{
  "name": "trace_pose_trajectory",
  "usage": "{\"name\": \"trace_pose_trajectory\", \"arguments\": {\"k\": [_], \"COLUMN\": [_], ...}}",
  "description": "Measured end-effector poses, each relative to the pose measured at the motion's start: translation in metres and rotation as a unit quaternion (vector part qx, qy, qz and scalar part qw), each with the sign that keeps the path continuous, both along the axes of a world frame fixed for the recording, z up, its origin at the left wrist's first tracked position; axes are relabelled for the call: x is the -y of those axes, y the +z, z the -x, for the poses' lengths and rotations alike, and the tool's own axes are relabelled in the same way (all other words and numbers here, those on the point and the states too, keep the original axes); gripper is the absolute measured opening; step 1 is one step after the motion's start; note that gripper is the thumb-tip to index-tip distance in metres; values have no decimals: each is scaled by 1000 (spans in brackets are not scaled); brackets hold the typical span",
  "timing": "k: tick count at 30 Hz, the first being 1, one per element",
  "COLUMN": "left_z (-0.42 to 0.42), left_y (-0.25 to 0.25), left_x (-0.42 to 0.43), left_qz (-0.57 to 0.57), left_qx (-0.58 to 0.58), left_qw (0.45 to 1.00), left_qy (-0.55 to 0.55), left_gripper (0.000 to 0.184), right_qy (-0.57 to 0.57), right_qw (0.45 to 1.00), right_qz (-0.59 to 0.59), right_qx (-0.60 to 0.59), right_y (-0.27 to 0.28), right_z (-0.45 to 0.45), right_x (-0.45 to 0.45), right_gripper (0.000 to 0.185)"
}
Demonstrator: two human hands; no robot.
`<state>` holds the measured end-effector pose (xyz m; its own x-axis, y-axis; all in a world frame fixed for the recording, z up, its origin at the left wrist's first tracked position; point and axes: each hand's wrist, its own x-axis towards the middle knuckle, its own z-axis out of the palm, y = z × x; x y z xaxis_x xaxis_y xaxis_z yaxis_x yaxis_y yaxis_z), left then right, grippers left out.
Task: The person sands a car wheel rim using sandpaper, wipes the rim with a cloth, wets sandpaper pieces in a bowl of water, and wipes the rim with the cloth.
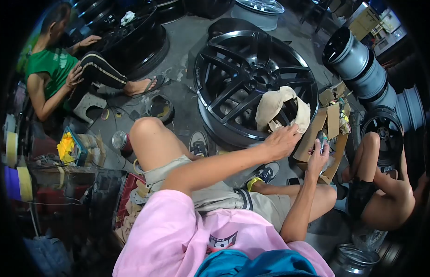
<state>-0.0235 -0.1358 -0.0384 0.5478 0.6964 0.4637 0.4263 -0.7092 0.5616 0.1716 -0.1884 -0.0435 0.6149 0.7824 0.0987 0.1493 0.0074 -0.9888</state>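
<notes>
A large black alloy wheel (224, 111) with a bright outer lip lies face up on the floor in front of my knees. Draped over its near right spokes is a crumpled beige cloth (269, 105), bunched into a rough ring. My left hand (282, 142) reaches across to the cloth's near edge, its fingers closed on the fabric. To the right, my right hand (318, 156) grips a short, dark handheld tool (321, 137) with a bit of green on it. The tool's exact kind cannot be made out. It is held upright beside the wheel, apart from the cloth.
An open cardboard box (333, 122) stands right of the wheel. Silver wheel barrels (358, 64) are stacked beyond it. A person in a green top (51, 69) sits at left by another black wheel (148, 55). Another person (386, 203) crouches at right. A tin can (120, 140) stands near my left knee.
</notes>
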Motion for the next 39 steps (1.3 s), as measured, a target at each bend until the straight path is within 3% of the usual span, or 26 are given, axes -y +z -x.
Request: {"name": "trace_pose_trajectory", "arguments": {"k": [4,9,13,15,16,18,20,22,24,25,26,29,31,35,39], "left_z": [59,140,180,195,199,203,197,194,192,198,205,207,205,211,208], "left_y": [6,24,37,52,49,38,26,7,1,1,0,1,-12,-12,-24], "left_x": [-1,20,32,39,43,53,66,65,52,51,51,38,42,55,49], "left_qz": [33,1,66,206,208,421,421,423,364,399,322,353,376,371,372], "left_qx": [-49,-130,-103,-144,-144,-170,-267,-273,-474,-440,-429,-479,-590,-581,-616], "left_qw": [997,991,992,968,967,854,807,803,770,797,843,803,701,694,660], "left_qy": [-44,9,42,10,4,-252,-316,-320,-224,-105,-30,-32,-135,-205,-214], "left_gripper": [29,32,22,20,20,26,32,39,38,33,34,49,54,36,36], "right_qy": [-18,10,44,56,71,65,80,113,148,159,185,255,270,283,320], "right_qw": [1000,999,997,994,988,989,960,947,916,905,902,869,843,777,728], "right_qz": [-16,-38,-24,-21,-21,7,-22,-7,-46,-56,-37,-74,-123,-166,-149], "right_qx": [-9,15,59,96,133,130,267,302,370,391,389,417,449,537,588], "right_y": [9,35,38,34,32,30,29,49,54,55,62,62,55,45,42], "right_z": [-9,24,51,51,50,50,55,77,92,101,115,148,162,170,170], "right_x": [-8,-21,-28,-29,-28,-26,-26,-25,-31,-34,-36,-54,-74,-97,-98], "right_gripper": [30,33,32,32,32,30,27,25,24,25,26,27,24,31,37]}}
